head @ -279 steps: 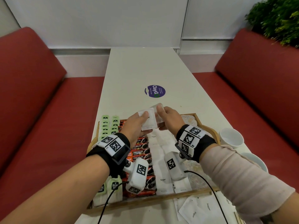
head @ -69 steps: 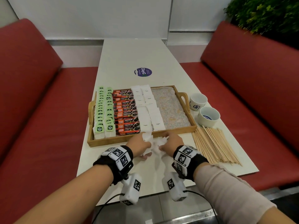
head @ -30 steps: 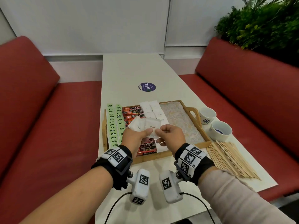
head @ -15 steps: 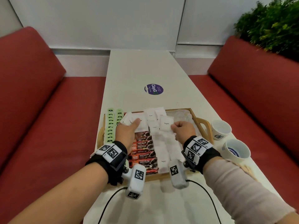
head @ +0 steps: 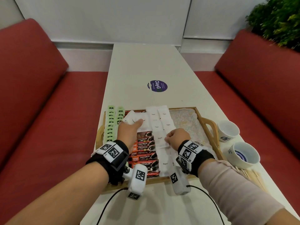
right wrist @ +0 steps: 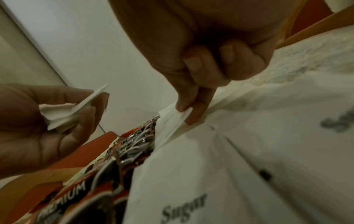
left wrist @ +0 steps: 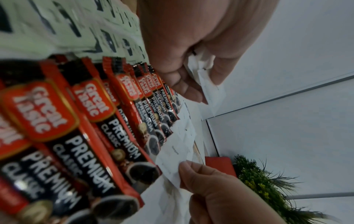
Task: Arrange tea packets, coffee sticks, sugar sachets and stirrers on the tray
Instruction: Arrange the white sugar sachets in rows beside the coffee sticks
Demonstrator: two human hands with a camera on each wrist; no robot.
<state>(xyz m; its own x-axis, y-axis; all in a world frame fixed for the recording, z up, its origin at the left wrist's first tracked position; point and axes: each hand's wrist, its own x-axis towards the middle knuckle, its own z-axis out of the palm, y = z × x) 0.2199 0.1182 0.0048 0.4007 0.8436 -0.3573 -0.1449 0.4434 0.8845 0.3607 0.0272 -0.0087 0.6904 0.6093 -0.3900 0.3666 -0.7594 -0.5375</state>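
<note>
Feeding the sugar row, the left hand (head: 129,132) grips spare sachets (head: 135,121) above the coffee sticks (head: 144,153) while the right hand (head: 177,138) pinches one sachet (head: 160,140) onto the tray (head: 205,123), keeping stock close.

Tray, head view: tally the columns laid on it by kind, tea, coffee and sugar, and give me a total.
Tea packets: 2 columns
Coffee sticks: 1 column
Sugar sachets: 2 columns
Total: 5 columns
</note>
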